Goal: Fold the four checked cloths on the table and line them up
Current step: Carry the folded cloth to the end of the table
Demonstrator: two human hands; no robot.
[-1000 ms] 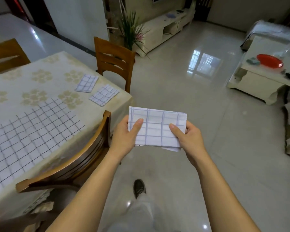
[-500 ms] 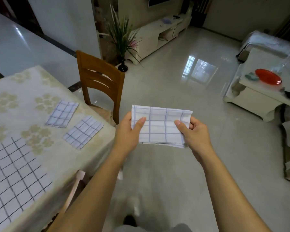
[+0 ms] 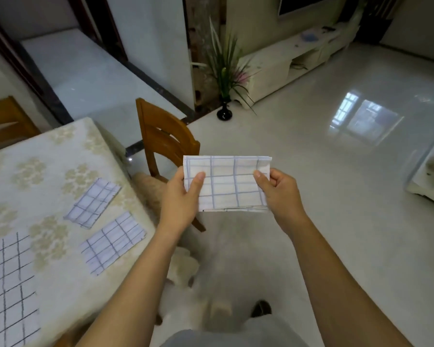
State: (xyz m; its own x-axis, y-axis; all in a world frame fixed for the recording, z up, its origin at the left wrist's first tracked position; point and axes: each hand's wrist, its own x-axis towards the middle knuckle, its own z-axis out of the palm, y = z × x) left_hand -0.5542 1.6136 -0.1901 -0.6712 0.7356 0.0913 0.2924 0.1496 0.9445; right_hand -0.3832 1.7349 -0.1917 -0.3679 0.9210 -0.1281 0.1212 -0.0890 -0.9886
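- You hold a folded cloth (image 3: 227,184) in the air over the floor (image 3: 336,221), to the right of the table (image 3: 48,151) and just in front of the chair (image 3: 166,136).
- Its long axis runs left to right across your view, its flat face is turned up toward you, and the layered edges show along its near side.
- Your left hand (image 3: 179,199) pinches the cloth's left end, thumb on top and fingers underneath.
- Your right hand (image 3: 280,194) pinches the right end the same way, thumb on top.
- Two more cloths lie folded near the table's right edge: a far one (image 3: 93,202) and a near one (image 3: 113,242), close together but apart.
- Both slant alike, long axes running from near-left to far-right.
- A spread-out cloth (image 3: 8,284) lies flat at the table's near-left, cut off by the frame.
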